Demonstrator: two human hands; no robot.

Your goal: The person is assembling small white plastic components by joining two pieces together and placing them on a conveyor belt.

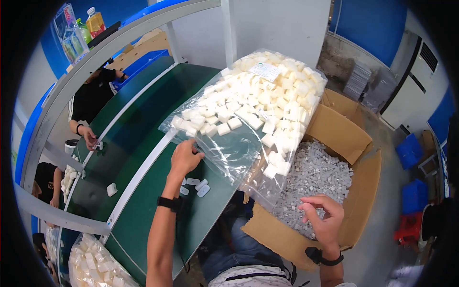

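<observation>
A green worktable [143, 205] runs along the left, beside a dark green conveyor belt [124, 143] where parts of at least two co-workers show, one in a black top [91, 100], their heads largely hidden by the grey metal frame [71, 48]. One open cardboard box [368, 201] stands to the right, full of grey plastic parts too many and too small to count; the bag overhangs part of its far left side. That large clear plastic bag [234, 143] lies across the table's far end, packed with uncountable cream blocks [287, 95], its near end limp and mostly clear film. A second clear bag [98, 260] of similar blocks sits at the near left, cut off by the dark rim of the view. The person's left hand [186, 157] is at the large bag's near left edge, fingers curled; whether they pinch the film cannot be told. The right hand [325, 217] is over the box, fingers bent and thumb close to them; whether anything small is between the tips cannot be made out. Five pale oval-ended pieces [193, 182] lie near the left wrist, and one white block [111, 190] rests on the belt.
</observation>
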